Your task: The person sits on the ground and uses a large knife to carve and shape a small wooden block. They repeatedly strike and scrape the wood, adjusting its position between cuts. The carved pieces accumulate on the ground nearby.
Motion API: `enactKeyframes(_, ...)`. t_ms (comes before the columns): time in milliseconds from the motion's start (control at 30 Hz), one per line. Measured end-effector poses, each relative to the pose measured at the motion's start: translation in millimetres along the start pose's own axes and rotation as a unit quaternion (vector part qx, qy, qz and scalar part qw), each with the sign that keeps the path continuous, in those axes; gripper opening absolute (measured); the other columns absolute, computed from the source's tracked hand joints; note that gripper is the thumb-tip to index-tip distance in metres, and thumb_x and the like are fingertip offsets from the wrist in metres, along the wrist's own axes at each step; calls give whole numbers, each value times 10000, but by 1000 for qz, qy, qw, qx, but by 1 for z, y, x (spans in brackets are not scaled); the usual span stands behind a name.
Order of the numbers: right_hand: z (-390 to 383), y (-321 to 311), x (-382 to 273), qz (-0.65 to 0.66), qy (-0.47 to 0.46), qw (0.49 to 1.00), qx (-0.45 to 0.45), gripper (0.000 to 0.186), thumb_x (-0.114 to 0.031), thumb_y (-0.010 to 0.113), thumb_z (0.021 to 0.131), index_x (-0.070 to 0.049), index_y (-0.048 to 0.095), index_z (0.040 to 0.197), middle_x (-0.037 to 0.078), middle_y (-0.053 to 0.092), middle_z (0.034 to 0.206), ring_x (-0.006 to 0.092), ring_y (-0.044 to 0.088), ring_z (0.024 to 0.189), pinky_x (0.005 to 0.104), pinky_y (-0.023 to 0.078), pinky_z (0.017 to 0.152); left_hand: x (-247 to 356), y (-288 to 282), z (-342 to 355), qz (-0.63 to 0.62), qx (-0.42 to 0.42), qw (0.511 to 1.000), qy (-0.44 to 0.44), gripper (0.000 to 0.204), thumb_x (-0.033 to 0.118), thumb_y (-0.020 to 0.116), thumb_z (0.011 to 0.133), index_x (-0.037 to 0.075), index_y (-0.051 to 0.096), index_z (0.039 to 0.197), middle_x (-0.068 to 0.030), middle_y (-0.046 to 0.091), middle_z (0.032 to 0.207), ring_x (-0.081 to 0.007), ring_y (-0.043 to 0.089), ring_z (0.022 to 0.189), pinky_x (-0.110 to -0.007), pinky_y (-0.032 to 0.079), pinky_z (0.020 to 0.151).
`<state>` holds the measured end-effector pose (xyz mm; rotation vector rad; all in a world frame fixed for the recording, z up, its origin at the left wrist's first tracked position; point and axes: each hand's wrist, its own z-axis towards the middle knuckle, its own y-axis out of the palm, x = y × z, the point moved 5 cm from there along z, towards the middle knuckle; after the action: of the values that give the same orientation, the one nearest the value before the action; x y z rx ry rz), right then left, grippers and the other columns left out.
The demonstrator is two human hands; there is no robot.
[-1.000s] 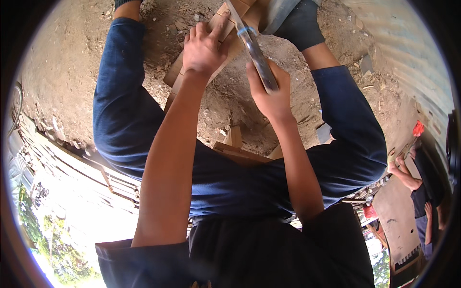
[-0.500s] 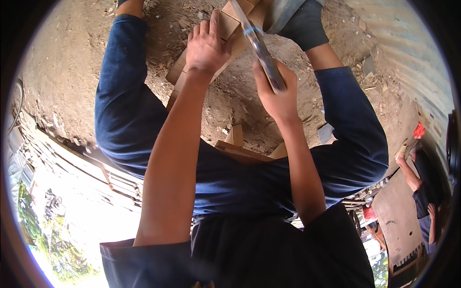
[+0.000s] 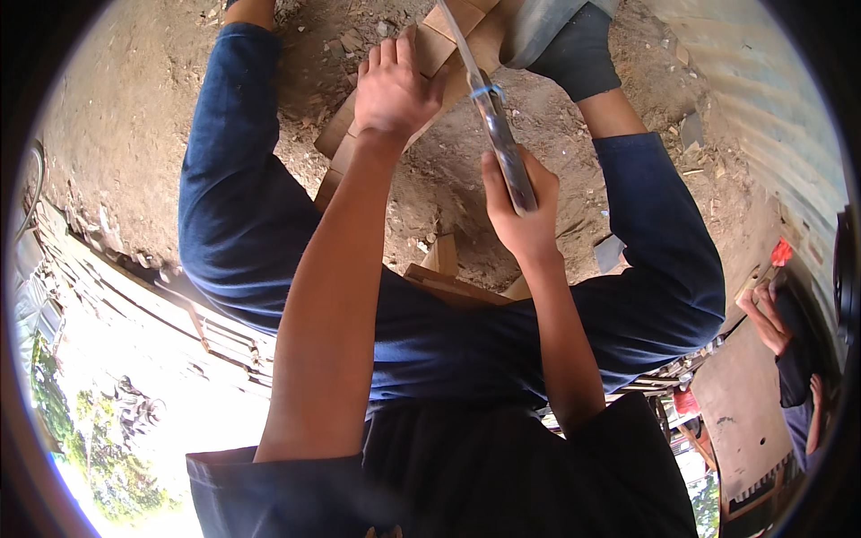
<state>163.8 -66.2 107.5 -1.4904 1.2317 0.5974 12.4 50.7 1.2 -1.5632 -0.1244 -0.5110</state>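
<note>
Wooden blocks (image 3: pixel 437 47) lie together in a diagonal row on the ground, at the top between my feet. My left hand (image 3: pixel 395 90) presses down on the wood, fingers over its far-left side and thumb toward the near right. My right hand (image 3: pixel 527 215) is closed around the dark, shiny handle of a hand saw (image 3: pixel 496 125). A blue band circles the handle where the blade begins. The narrow blade, seen nearly edge-on, reaches up across the right side of the wood; its tip and teeth cannot be made out.
Offcuts of wood (image 3: pixel 441 255) lie close to my lap. My dark-socked foot (image 3: pixel 578 58) is right of the wood. Corrugated metal sheeting (image 3: pixel 762 99) runs along the right. Another person (image 3: pixel 794 368) sits at the far right near a red object (image 3: pixel 782 251). Wood chips litter the dirt floor.
My right hand has drawn the saw back toward me and slightly right. My left hand stays on the wood; the whole view has shifted a little.
</note>
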Motion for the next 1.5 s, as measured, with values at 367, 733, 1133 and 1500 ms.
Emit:
enactKeyframes(367,18,5,-1,20,12,1000,-3,77,-91,691,931,-15,682,942,109,626,658,150,633,593,312,485,584,-1,1,0,2,-1,1000,4,779,443,732,843,26,450,1438,-170,609,1166,-342,614,1116,-469,507,978)
enactKeyframes(733,36,17,-19,-2,-69,997,19,161,-91,677,962,-12,634,829,9,501,586,50,442,540,290,358,505,-2,2,1,14,-10,1000,3,753,462,722,849,21,469,1404,-177,612,1151,-357,616,1116,-474,509,983)
enactKeyframes(1133,35,22,-12,-67,-74,995,2,81,-99,673,931,-20,669,950,95,624,631,146,631,537,312,486,542,-4,3,2,18,-6,1000,24,779,478,741,826,-23,462,1354,-198,603,1151,-386,612,1088,-493,520,952)
enactKeyframes(1500,39,19,-13,-69,-51,996,-10,227,-72,689,891,-10,687,1109,133,682,694,261,723,617,333,541,577,-7,7,2,-4,-26,1000,8,754,424,729,826,10,449,1390,-217,597,1194,-409,590,1141,-509,489,1002)
